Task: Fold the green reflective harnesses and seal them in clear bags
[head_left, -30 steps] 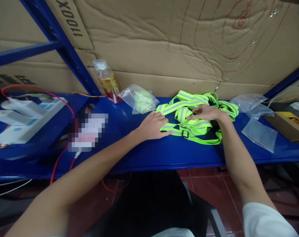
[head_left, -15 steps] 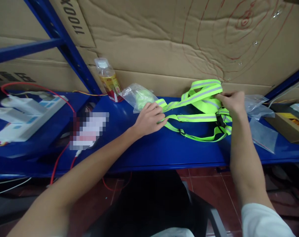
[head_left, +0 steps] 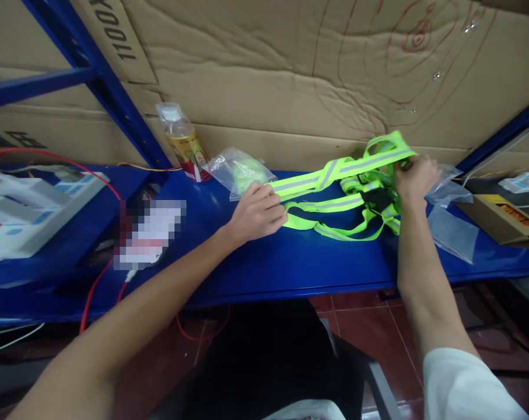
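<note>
A neon-yellow strap vest with grey reflective bands (head_left: 334, 201) lies stretched across the blue shelf top (head_left: 268, 262). My left hand (head_left: 256, 213) is closed on the vest's left end and presses it to the shelf. My right hand (head_left: 415, 175) is closed on the vest's right end and holds that part lifted above the surface, near the cardboard wall. The straps between both hands are pulled fairly taut.
A clear bag with a folded yellow vest (head_left: 238, 172) and a drink bottle (head_left: 181, 140) stand behind my left hand. Empty clear bags (head_left: 454, 233) lie at the right, beside a cardboard box (head_left: 500, 219). White boxes (head_left: 32, 204) and a red cable (head_left: 98, 280) sit at the left.
My right hand has lifted the vest's right end and drawn it rightward, spreading the bunched straps out. My left hand stayed on the left end, shifting slightly left.
</note>
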Available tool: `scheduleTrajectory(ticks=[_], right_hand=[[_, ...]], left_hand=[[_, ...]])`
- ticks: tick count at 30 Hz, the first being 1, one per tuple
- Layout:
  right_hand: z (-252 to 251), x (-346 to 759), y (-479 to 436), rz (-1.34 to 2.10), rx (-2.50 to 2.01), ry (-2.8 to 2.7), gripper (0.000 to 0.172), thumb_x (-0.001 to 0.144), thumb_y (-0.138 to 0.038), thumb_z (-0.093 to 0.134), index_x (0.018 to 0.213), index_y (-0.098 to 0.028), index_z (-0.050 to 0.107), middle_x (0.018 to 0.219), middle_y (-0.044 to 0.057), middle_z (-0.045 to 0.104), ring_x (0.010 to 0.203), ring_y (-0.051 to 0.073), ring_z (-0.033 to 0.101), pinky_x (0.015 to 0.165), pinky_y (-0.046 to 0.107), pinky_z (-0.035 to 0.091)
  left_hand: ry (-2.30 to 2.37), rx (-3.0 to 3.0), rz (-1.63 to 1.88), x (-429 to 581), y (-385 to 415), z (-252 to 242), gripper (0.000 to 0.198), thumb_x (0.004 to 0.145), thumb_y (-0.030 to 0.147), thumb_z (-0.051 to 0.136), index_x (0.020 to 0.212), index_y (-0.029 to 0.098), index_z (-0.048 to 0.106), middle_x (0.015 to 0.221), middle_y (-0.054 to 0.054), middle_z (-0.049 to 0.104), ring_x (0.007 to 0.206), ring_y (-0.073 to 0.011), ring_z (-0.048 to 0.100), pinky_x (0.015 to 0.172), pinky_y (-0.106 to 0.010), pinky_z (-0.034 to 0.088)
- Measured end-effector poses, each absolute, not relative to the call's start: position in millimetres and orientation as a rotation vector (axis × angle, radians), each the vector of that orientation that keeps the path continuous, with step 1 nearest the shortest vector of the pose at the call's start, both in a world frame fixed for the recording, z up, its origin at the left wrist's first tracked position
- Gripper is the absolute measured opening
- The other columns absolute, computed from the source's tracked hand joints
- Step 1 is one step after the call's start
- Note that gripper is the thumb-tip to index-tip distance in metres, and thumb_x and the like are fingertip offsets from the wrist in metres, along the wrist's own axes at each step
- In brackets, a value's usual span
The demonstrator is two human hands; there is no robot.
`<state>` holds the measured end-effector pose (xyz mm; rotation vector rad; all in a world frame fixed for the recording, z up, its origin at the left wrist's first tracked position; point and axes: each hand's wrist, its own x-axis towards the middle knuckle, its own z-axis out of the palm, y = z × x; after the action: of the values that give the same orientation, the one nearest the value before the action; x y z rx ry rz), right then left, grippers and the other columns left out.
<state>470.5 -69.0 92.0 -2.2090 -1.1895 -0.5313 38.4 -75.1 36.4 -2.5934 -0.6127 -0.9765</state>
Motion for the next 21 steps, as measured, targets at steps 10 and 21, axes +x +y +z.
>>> scheduleTrajectory(ticks=[10,21], right_hand=[[93,438,-73,-0.631,-2.03,-1.245,0.065,0.078,-0.033,0.089,0.137,-0.02,0.065,0.144,0.023,0.064,0.125,0.035,0.054,0.1,0.045,0.036],[98,396,-86,-0.56,-1.509,-1.349,0.044,0.113,-0.04,0.019,0.111,-0.022,0.059,0.117,0.021,0.064,0.118,0.032,0.062,0.102,0.048,0.048]], left_hand=[[-1.02,-2.543,-1.001,23,-51,32,0.044,0.096,0.044,0.069,0.058,0.022,0.065,0.076,-0.007,0.064,0.091,-0.0275,0.057,0.092,-0.051,0.044],[-1.37,-2.651,-0.997,28,-67,42,0.056,0.099,0.072,0.06,0.122,0.022,0.07,0.078,0.0,0.073,0.069,-0.0209,0.067,0.068,-0.035,0.041]])
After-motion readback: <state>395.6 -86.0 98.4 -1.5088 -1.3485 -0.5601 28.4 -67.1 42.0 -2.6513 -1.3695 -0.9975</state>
